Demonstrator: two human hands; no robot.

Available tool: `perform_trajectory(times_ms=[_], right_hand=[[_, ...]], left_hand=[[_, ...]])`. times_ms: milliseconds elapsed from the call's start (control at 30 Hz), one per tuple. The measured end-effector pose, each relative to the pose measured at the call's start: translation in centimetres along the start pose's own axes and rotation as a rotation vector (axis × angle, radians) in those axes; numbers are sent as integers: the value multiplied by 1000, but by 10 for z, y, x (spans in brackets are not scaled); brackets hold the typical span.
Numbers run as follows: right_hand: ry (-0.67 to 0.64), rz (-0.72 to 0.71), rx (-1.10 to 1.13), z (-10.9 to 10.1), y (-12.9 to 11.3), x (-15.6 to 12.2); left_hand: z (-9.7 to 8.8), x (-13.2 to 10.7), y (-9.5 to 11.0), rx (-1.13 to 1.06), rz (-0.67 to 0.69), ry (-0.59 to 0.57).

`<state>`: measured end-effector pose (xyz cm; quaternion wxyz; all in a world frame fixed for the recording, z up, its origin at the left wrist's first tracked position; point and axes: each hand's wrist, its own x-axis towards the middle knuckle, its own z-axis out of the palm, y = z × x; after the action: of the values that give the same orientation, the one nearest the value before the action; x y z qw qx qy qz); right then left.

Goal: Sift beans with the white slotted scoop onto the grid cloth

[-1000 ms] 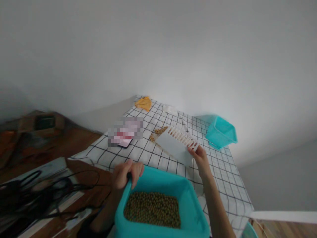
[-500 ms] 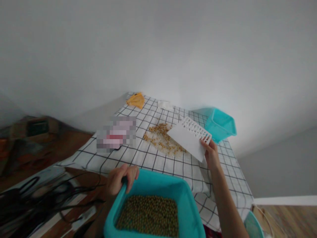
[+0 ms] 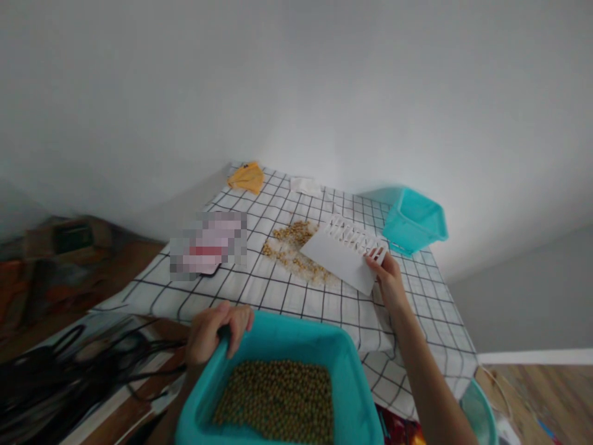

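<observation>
My left hand [image 3: 221, 330] is wrapped over the near-left corner rim of a teal plastic bin [image 3: 354, 377]. Many small round olive-brown beads [image 3: 282, 395] cover the bin's floor. Farther out, my right hand [image 3: 388, 275] pinches a flat white plastic board [image 3: 336, 253] by its right end, where a row of slots runs along the edge. The board is tilted low over the table, its left corner beside a scattered patch of golden beads [image 3: 296, 232] mixed with clear ones [image 3: 303, 270]. Whether the board touches the beads cannot be made out.
A second teal bin [image 3: 414, 222] stands at the table's right rear. A phone-like pink item [image 3: 210, 244], partly blurred out, lies on the left of the checked tablecloth [image 3: 259, 290]. A yellow cloth-like piece [image 3: 248, 178] and white tissue [image 3: 306, 186] lie near the wall. Black cables [image 3: 106, 364] crowd the lower left.
My right hand and the white board have moved slightly left and lower, the board lying flatter over the table. The view has shifted a little. My left hand still grips the bin's rim.
</observation>
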<state>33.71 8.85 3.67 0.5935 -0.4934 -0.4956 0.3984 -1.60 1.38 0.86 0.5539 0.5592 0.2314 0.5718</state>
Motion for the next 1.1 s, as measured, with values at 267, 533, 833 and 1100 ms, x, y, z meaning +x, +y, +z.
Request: perform_trajectory(times_ms=[267,533,833,1100], right_hand=[[-16,-25,-8,3,-2,-2],[-106,-17,16,3,-3,-4],[-137,-36,-49,2,-5,-5],[-101,-31,-22,2,-6,-6]], left_hand=[[-6,-2,-4,-16,-19,-75],[-9,-3,-4,-44,-37,-82],[-13,-4,-5,-35,-54,-112],[-14,-6,-7,-29,-50,-94]])
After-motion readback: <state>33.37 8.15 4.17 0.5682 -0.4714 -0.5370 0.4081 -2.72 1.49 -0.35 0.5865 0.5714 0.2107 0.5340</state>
